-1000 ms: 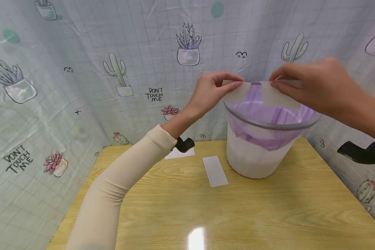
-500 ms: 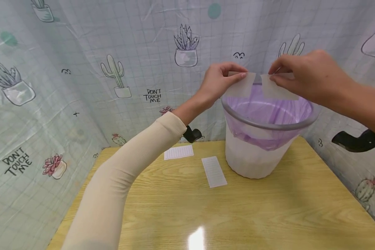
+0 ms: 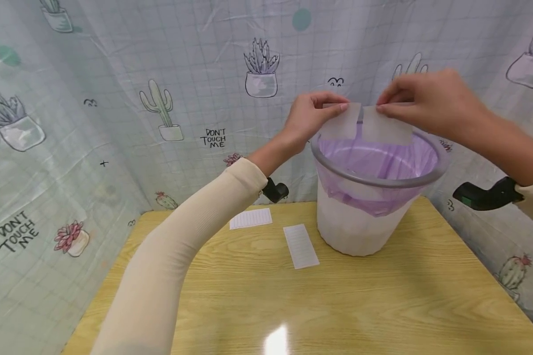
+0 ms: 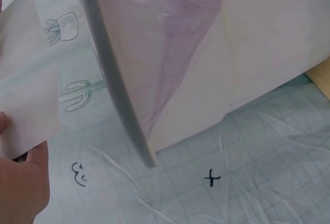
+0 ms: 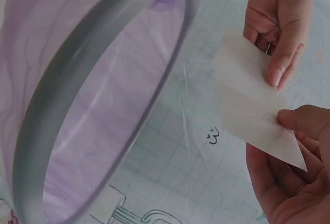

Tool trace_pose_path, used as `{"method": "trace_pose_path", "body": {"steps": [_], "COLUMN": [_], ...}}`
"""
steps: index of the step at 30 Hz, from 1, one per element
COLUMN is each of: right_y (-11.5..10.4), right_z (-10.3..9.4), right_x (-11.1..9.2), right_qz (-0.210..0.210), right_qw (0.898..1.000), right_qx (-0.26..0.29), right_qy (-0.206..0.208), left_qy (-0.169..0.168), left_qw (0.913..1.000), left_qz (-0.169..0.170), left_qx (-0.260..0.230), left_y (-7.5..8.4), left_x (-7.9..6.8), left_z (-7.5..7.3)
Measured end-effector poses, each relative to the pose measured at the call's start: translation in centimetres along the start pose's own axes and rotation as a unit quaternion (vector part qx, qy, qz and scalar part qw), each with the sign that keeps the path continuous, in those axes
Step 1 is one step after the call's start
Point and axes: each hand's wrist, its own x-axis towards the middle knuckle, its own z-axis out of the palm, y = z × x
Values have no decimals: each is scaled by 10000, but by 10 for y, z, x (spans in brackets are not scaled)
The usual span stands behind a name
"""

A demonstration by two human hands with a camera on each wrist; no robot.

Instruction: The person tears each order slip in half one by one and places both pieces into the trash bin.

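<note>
My left hand [image 3: 308, 118] pinches a piece of white paper [image 3: 343, 125] between thumb and fingertips. A second white paper piece [image 3: 388, 129] hangs from the pinch of my right hand [image 3: 435, 98]. Both pieces are upright, nearly edge to edge, and overlap the far rim of the bin in the head view. Below them stands a white bin [image 3: 353, 224] with a grey rim [image 3: 373, 182], lined with a purple bag [image 3: 337, 158]. In the right wrist view the left hand [image 5: 281, 23] and right hand [image 5: 289, 172] are close together around the paper [image 5: 247, 90].
Two lined white cards lie on the wooden table [image 3: 231, 296]: one card [image 3: 301, 246] just left of the bin, another card [image 3: 250, 218] near the back edge. A cactus-printed curtain [image 3: 195, 59] surrounds the table at the back and sides.
Both hands have risen slightly with their paper pieces. The right hand has moved left, and the gap between the two pieces has narrowed. The bin and the cards have stayed in place.
</note>
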Motion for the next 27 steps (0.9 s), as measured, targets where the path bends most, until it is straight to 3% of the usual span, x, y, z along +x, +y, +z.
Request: {"method": "trace_pose_path", "body": {"steps": [9, 19, 27], "right_y": [5, 14, 20], "right_z": [2, -1, -2], "right_x": [15, 29, 27], "right_qz": [371, 666, 817], "right_qw": [9984, 9951, 9916], "right_qx": [184, 39, 39], "right_qy": [-379, -734, -999], "left_qy": [144, 18, -156], "left_qw": [9997, 9976, 9968], "left_qz": [-159, -619, -780], "left_qx": [-107, 294, 50], "left_y": [2, 14, 19], "left_x": [8, 21, 24], "left_z": [-7, -10, -5]}}
